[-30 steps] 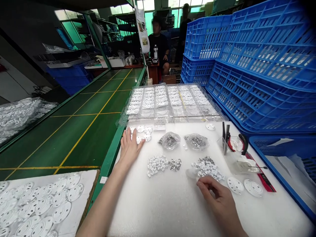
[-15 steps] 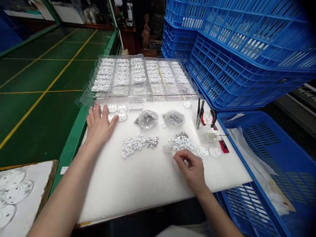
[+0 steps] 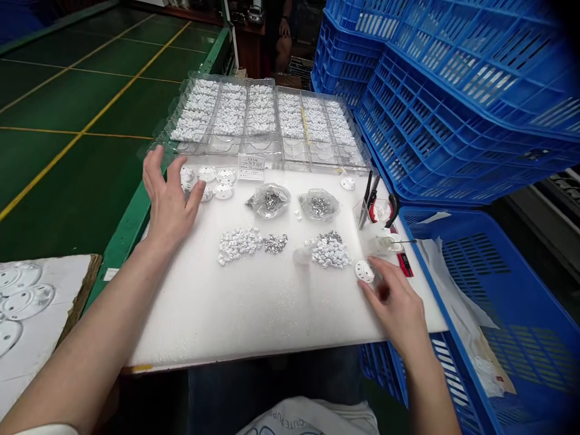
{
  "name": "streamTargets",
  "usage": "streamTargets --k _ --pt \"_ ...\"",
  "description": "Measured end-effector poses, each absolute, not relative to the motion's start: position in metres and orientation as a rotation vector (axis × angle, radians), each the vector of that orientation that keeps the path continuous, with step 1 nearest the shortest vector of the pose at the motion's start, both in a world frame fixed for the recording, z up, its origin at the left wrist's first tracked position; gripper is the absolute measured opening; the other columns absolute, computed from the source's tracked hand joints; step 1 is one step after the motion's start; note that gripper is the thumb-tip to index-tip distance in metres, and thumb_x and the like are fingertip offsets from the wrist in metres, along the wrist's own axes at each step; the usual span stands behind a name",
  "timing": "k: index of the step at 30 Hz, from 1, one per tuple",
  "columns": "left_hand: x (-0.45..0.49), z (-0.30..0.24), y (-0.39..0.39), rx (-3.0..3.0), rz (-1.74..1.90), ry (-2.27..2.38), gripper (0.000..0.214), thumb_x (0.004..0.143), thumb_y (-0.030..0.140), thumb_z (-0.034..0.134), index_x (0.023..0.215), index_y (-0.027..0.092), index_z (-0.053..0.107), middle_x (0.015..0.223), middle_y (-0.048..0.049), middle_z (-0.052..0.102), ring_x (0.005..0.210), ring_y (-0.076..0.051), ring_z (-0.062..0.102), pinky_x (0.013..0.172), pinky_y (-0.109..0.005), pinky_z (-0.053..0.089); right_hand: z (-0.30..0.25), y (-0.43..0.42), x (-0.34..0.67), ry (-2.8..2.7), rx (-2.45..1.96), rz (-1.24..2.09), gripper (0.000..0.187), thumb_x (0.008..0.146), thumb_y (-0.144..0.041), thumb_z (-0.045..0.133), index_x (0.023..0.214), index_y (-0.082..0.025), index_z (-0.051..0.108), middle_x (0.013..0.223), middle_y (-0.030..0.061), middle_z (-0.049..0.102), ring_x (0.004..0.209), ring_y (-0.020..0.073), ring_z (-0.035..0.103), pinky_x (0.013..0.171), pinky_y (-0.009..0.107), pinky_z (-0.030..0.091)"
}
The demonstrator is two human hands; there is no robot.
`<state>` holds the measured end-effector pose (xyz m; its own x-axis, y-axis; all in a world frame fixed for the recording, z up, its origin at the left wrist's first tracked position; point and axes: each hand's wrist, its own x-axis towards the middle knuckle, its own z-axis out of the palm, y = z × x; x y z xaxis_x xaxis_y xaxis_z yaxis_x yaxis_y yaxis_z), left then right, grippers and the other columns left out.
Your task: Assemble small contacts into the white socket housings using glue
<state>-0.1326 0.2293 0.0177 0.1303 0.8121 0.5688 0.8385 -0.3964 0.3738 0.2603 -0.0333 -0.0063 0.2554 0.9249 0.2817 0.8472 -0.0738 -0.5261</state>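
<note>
My left hand [image 3: 167,196] hovers open, fingers spread, at the far left of the white foam board [image 3: 272,314], right beside a few white round discs [image 3: 216,182]. My right hand [image 3: 396,302] rests near the board's right edge, its fingers apart and slightly blurred, the fingertips touching a white disc [image 3: 365,270]. Between the hands lie two piles of small white parts [image 3: 238,241] [image 3: 330,254] and a small heap of metal pieces [image 3: 275,243]. Two clear bags of metal pieces [image 3: 270,200] [image 3: 319,205] sit behind them.
A clear tray [image 3: 263,115] of white parts stands at the board's far edge, with a label card [image 3: 251,166]. A clear box with tools [image 3: 378,214] is on the right. Blue crates [image 3: 453,90] are stacked right. Green conveyor [image 3: 67,109] runs left; another board with discs [image 3: 27,296].
The view has tipped downward. My right hand moved right from the white parts pile to the discs at the board's right edge. My left hand lifted slightly off the discs, fingers spreading.
</note>
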Motion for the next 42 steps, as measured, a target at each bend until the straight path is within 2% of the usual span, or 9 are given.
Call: streamTargets --k 6,11,13,16,20,23,28,36,42 --pt "-0.091 0.046 0.169 -2.328 -1.243 -1.555 0.051 0.097 0.042 0.067 0.137 0.015 0.054 0.157 -0.0184 0.034 0.151 -0.035 0.031 0.126 -0.057 0.027 -0.012 -0.033 0.263 -1.498 -1.933 0.302 0.047 0.093 -0.046 0.065 0.133 -0.022 0.062 0.112 0.0065 0.072 0.059 0.0122 0.055 0.065 0.031 0.054" --pt "-0.035 0.047 0.077 -2.587 -1.313 -1.316 0.02 0.097 0.019 0.062 0.117 0.021 0.063 0.118 -0.0094 0.063 0.116 -0.024 0.064 0.103 -0.041 0.054 0.004 -0.047 0.243 -1.331 -1.752 0.526 0.056 0.086 -0.041 0.076 0.136 -0.025 0.059 0.114 0.0066 0.072 0.061 0.0099 0.053 0.067 0.029 0.057" --pt "-0.014 0.045 0.05 -2.781 -1.258 -1.048 0.023 0.098 0.012 0.059 0.119 0.022 0.061 0.117 -0.0095 0.066 0.105 -0.019 0.067 0.093 -0.033 0.057 0.012 -0.048 0.226 -1.392 -1.658 0.597 0.055 0.085 -0.035 0.077 0.136 -0.026 0.059 0.113 0.006 0.072 0.067 0.011 0.059 0.067 0.028 0.059" --pt "0.008 0.043 0.031 -2.936 -1.121 -0.595 0.025 0.1 0.008 0.051 0.121 0.018 0.061 0.113 -0.0107 0.071 0.095 -0.019 0.068 0.085 -0.033 0.056 0.021 -0.044 0.202 -1.512 -1.496 0.709 0.055 0.084 -0.026 0.076 0.136 -0.028 0.058 0.113 0.0053 0.071 0.078 0.0134 0.066 0.067 0.025 0.06" --pt "0.012 0.04 0.032 -3.004 -1.29 -0.671 0.016 0.101 0.01 0.048 0.108 0.019 0.06 0.088 -0.0043 0.07 0.074 -0.016 0.063 0.067 -0.029 0.052 0.024 -0.038 0.183 -1.528 -1.314 0.762 0.058 0.084 -0.03 0.078 0.138 -0.03 0.056 0.109 0.0041 0.068 0.088 0.0156 0.068 0.068 0.024 0.059" --pt "0.006 0.036 0.03 -3.127 -1.61 -0.957 0.018 0.097 0.006 0.052 0.105 0.021 0.06 0.092 -0.003 0.069 0.081 -0.014 0.066 0.068 -0.023 0.053 0.021 -0.037 0.178 -1.476 -1.184 0.837 0.056 0.085 -0.037 0.08 0.136 -0.031 0.057 0.107 0.004 0.067 0.087 0.0153 0.067 0.07 0.025 0.059" --pt "0.005 0.029 0.019 -3.185 -1.997 -1.275 0.017 0.09 0.006 0.063 0.099 0.02 0.062 0.088 -0.0011 0.067 0.078 -0.013 0.065 0.072 -0.023 0.056 0.015 -0.036 0.173 -1.431 -1.165 0.75 0.018 0.092 -0.016 0.065 0.106 -0.026 0.066 0.092 0.0022 0.068 0.077 0.0137 0.065 0.069 0.027 0.057" --pt "0.002 0.019 0.012 -3.09 -1.604 -1.268 0.024 0.094 0.016 0.067 0.118 0.017 0.061 0.11 -0.01 0.066 0.098 -0.02 0.068 0.083 -0.029 0.059 0.014 -0.029 0.171 -1.644 -1.288 0.14 0.034 0.086 -0.003 0.066 0.11 -0.028 0.068 0.085 0.0016 0.07 0.074 0.0169 0.068 0.063 0.031 0.058" --pt "-0.002 0.016 0.023 -3.067 -1.811 -1.547 0.029 0.091 -0.001 0.056 0.109 0.02 0.064 0.101 -0.0024 0.067 0.096 -0.013 0.067 0.086 -0.021 0.055 0.017 -0.025 0.173 -1.815 -1.206 0.192 0.033 0.09 -0.004 0.063 0.114 -0.027 0.068 0.086 0.0012 0.071 0.075 0.0138 0.07 0.066 0.026 0.059"
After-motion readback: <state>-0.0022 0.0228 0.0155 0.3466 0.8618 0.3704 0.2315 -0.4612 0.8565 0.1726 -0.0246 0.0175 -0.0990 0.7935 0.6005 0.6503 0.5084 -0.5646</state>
